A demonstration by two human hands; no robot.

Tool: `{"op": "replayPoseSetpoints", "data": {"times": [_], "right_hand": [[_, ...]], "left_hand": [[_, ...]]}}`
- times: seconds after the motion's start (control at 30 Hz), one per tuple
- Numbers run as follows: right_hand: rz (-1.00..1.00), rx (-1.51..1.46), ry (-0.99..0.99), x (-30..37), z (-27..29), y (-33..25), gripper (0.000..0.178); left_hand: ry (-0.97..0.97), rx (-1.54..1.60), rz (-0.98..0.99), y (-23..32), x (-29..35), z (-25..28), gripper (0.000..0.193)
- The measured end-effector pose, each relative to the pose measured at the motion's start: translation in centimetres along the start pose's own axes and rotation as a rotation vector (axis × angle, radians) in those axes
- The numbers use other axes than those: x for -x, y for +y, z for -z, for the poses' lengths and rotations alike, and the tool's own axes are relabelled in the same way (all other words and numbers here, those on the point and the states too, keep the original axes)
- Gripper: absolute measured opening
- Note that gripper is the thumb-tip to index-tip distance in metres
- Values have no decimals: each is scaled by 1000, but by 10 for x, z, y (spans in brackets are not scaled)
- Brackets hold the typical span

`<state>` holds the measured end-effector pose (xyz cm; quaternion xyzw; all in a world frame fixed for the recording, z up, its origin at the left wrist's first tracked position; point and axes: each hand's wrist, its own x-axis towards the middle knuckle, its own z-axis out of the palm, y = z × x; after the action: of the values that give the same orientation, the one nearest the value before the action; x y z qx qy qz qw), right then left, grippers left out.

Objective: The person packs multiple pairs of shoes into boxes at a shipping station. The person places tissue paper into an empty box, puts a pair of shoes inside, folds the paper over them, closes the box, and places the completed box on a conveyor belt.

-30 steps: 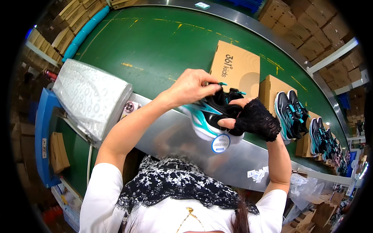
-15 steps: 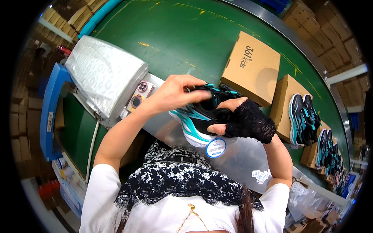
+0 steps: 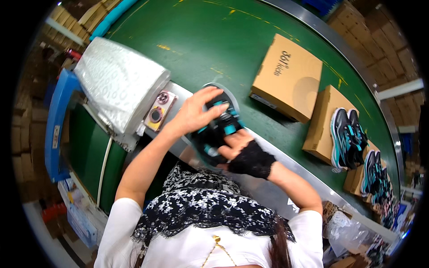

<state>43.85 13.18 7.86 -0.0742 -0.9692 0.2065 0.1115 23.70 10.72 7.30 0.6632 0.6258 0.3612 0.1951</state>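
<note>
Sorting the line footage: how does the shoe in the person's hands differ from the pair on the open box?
The held shoe is single, gripped by both hands above the belt's metal edge; the pair lies side by side, untouched, on a cardboard box. The held shoe is tilted, the pair lies flat, uppers showing. Both are black with teal accents.

- One black-and-teal shoe, held in both hands.
- Two hands: left hand bare, right hand in a black lace glove.
- Three cardboard boxes in view on the green belt: one closed box, two others each bearing shoes.
- Two pairs of shoes resting on boxes toward the belt's right edge.
- One white wrapped bundle.
- One phone.
</note>
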Motion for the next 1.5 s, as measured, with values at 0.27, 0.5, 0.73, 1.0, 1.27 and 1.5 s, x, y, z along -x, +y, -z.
{"op": "replayPoseSetpoints", "data": {"times": [0.27,0.5,0.73,1.0,1.27,1.5], "right_hand": [[-678,437,362,6,-13,131,43],[-645,466,732,26,-48,133,63],[-859,-134,1404,54,-6,56,67],[-1011,-1252,1810,127,-66,44,49],[-2253,781,1021,308,-138,-23,48],[-1814,639,1362,253,-166,-18,9]], "left_hand": [[-587,-98,69,21,10,-49,30],[-43,-160,-94,19,-6,-64,64],[-40,-283,-76,21,-28,-52,46],[-50,226,671,-139,-33,-13,49],[-79,368,671,-153,-25,-3,53],[72,437,609,-220,-23,50,47]]}}
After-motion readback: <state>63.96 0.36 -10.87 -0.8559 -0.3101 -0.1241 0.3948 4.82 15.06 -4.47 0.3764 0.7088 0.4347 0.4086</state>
